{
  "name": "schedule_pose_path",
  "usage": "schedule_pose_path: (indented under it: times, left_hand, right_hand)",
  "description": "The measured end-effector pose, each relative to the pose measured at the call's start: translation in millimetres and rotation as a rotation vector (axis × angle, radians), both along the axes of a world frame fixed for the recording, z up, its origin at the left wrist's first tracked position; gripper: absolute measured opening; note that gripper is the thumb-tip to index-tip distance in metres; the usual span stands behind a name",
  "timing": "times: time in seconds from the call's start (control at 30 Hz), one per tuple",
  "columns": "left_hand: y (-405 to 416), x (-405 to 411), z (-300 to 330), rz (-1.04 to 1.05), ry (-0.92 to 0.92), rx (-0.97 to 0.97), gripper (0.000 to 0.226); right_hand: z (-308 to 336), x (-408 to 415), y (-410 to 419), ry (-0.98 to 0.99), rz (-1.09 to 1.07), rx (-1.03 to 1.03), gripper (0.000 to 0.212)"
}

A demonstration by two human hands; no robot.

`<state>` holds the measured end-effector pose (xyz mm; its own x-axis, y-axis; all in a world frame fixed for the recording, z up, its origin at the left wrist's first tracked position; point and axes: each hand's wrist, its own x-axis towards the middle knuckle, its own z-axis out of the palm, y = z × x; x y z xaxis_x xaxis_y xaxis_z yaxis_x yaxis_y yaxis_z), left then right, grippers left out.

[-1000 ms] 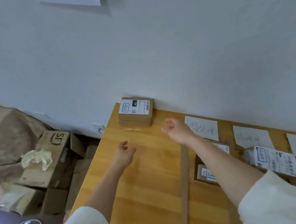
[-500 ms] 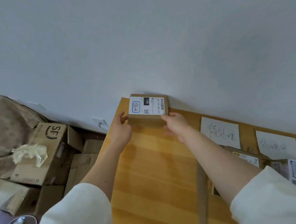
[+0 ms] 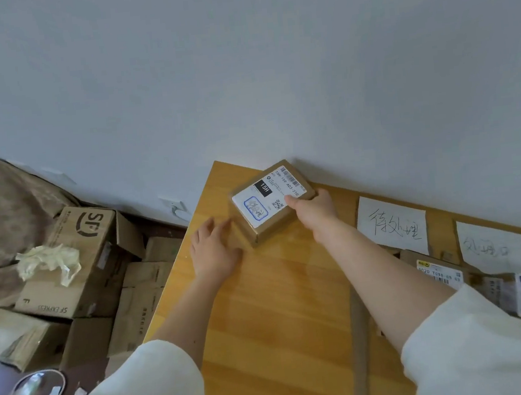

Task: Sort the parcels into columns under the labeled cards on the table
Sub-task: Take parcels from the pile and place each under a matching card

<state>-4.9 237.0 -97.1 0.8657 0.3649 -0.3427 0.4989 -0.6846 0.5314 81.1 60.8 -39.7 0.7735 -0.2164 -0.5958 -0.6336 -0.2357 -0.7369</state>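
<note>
- Brown cardboard parcel (image 3: 272, 204): just right of frame centre, at the far left corner of our wooden table (image 3: 279, 307), close to the wall. It sits skewed to the table edge; whether it is lifted clear of the wood we cannot tell. White shipping label on top, with a black "15H" block, a barcode, a QR code and a blue stamp.
- Right hand (image 3: 314, 212): we grip the parcel's right end, thumb on the label, fingers wrapped round the far side.
- Left hand (image 3: 215, 249): open and flat on the table, fingers spread, tips just beside the parcel's near left corner; contact we cannot confirm.
- Both forearms bare, with white sleeves (image 3: 137, 390) at the lower edge of the frame.
- Handwritten card (image 3: 392, 226): right of the parcel, flat on the table.
- Second handwritten card (image 3: 496, 246): further right.
- Labelled parcels (image 3: 440, 272): lying below the cards, at the right edge of the frame.
- Cardboard boxes (image 3: 83, 259): piled on the floor, left of the table; one is printed "SF", with crumpled paper (image 3: 50, 262) on top.
</note>
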Motion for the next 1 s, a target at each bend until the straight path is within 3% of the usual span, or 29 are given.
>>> schedule_pose_path:
  times: [0.27,0.37,0.5,0.67,0.83,1.0]
  left_hand:
    - [0.5,-21.5,-8.4,-0.092,-0.023,0.025,0.067]
    - [-3.4,-35.0,-11.3,-0.103,-0.053,0.021,0.066]
    - [-14.3,-47.9,-10.1,-0.114,-0.063,-0.022,0.072]
    - [-24.1,-58.7,-9.8,-0.095,-0.089,-0.096,0.073]
    - [-31.6,-75.9,-9.8,-0.058,-0.121,-0.156,0.066]
    - [-41.4,-98.6,-5.9,-0.055,-0.118,-0.2,0.07]
  right_hand:
    - [16.1,-11.4,-20.6,-0.101,0.103,-0.089,0.08]
    - [10.8,-26.1,-17.7,0.024,0.113,-0.065,0.087]
    - [0.3,-47.7,-15.1,0.196,0.167,0.031,0.076]
    - [2.4,-64.8,-14.2,0.172,0.143,0.149,0.061]
    - [8.6,-86.6,-18.2,0.141,0.06,0.285,0.068]
    - [17.4,-112.1,-30.9,0.118,0.055,0.282,0.085]
